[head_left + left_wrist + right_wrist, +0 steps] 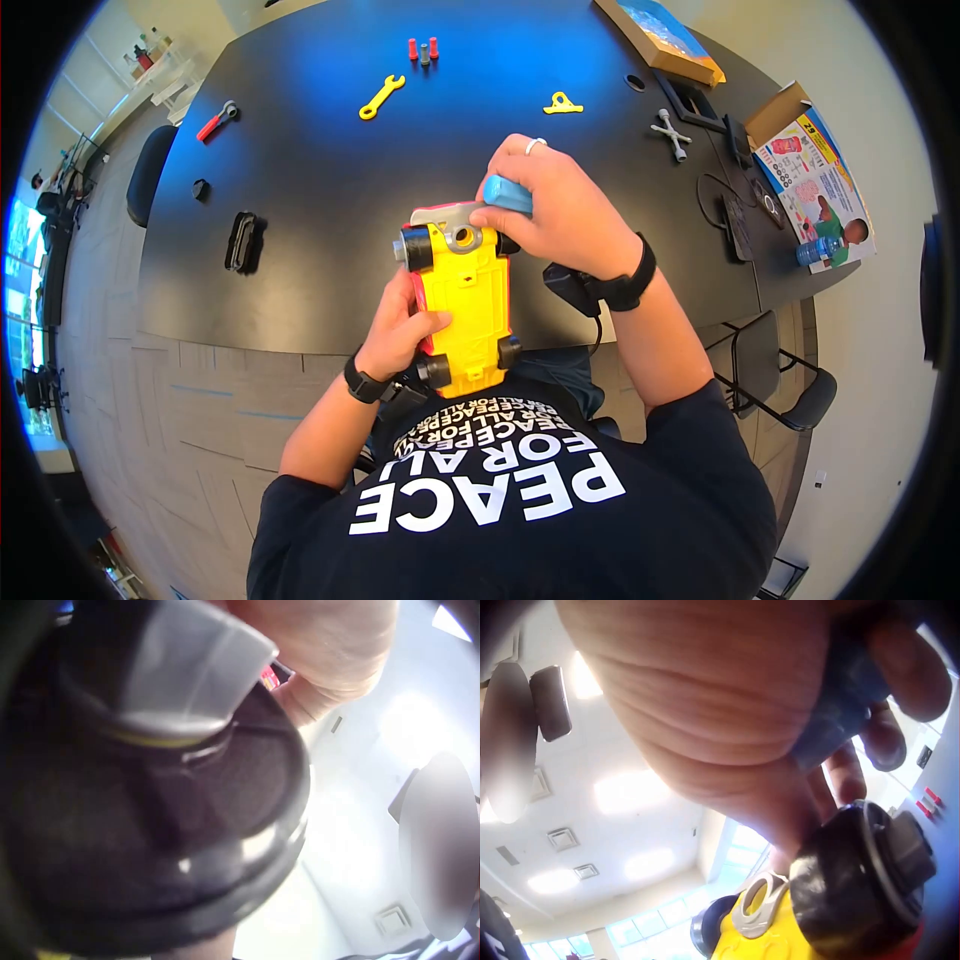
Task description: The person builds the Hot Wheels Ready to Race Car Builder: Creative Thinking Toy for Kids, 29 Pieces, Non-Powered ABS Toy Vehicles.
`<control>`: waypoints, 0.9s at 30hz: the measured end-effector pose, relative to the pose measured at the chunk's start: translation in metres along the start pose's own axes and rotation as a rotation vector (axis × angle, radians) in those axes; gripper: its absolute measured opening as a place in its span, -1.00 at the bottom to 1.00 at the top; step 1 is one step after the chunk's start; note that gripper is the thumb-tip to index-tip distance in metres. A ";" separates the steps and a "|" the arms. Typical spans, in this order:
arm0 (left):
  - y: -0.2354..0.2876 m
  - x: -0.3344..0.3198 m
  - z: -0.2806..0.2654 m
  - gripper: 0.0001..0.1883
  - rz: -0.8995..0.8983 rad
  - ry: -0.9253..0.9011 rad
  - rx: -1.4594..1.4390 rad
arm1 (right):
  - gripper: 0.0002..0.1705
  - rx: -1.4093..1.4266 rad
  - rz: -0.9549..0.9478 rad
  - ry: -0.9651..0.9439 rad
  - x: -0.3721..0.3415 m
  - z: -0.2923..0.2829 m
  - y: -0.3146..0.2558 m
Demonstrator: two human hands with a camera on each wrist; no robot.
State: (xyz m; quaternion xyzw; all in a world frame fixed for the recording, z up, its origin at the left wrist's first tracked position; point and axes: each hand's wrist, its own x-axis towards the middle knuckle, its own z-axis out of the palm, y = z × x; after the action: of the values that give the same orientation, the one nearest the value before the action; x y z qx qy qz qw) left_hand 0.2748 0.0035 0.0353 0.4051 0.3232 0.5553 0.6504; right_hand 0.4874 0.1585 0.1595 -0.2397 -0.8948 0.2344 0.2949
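Note:
A toy car (468, 315) is held above the table's near edge, its yellow underside turned up and its red body showing along the side. My left hand (393, 335) grips it by the side, thumb lying on the underside. My right hand (560, 205) curls round a blue handle (507, 194) at the car's far end; the rest of that tool is hidden. The right thumb tip is right at a grey ring-shaped part (761, 906) there. A black wheel (187, 855) with a grey nut (187, 671) fills the left wrist view. Another black wheel (840, 885) shows below the right hand.
On the dark table lie a yellow wrench (382, 97), red and grey pegs (424, 54), a red-handled ratchet (217, 120), a yellow bracket-like piece (563, 104), a grey cross wrench (670, 135) and a black case (242, 242). A printed box (815, 180) and bottle (818, 252) are at right.

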 end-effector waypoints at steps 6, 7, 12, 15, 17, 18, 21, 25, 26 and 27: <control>-0.006 0.002 0.024 -0.45 -0.008 0.144 0.055 | -0.68 -0.053 0.088 -0.009 -0.014 0.019 -0.004; -0.003 0.003 0.026 -0.47 -0.003 0.166 0.024 | -0.68 -0.052 0.091 -0.010 -0.014 0.018 -0.001; 0.002 -0.001 0.017 -0.57 0.015 0.253 -0.064 | -0.60 -0.010 0.268 0.290 -0.042 -0.012 0.027; -0.004 -0.006 0.000 -0.59 0.021 0.342 -0.113 | -0.57 -0.316 0.384 0.233 -0.090 -0.033 0.057; -0.008 -0.007 -0.007 -0.59 0.029 0.390 -0.141 | -0.55 -0.465 0.483 0.164 -0.117 -0.031 0.069; -0.009 -0.007 -0.008 -0.59 0.016 0.395 -0.166 | -0.55 -0.472 0.607 0.106 -0.125 -0.028 0.072; -0.016 -0.006 -0.012 -0.58 -0.003 0.397 -0.183 | -0.54 -0.403 0.807 0.061 -0.140 -0.023 0.074; -0.022 -0.004 -0.012 -0.58 -0.019 0.388 -0.181 | -0.59 -0.472 0.765 0.068 -0.153 -0.010 0.094; -0.020 -0.003 -0.011 -0.58 -0.012 0.394 -0.181 | -0.64 -0.338 0.811 0.112 -0.152 -0.011 0.094; -0.019 -0.002 -0.009 -0.58 -0.024 0.375 -0.188 | -0.68 -0.201 0.851 0.150 -0.148 -0.010 0.092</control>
State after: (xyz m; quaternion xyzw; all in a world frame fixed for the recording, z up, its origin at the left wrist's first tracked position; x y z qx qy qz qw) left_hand 0.2752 0.0018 0.0146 0.2283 0.3899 0.6411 0.6204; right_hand 0.6259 0.1492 0.0538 -0.6305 -0.7109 0.2287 0.2114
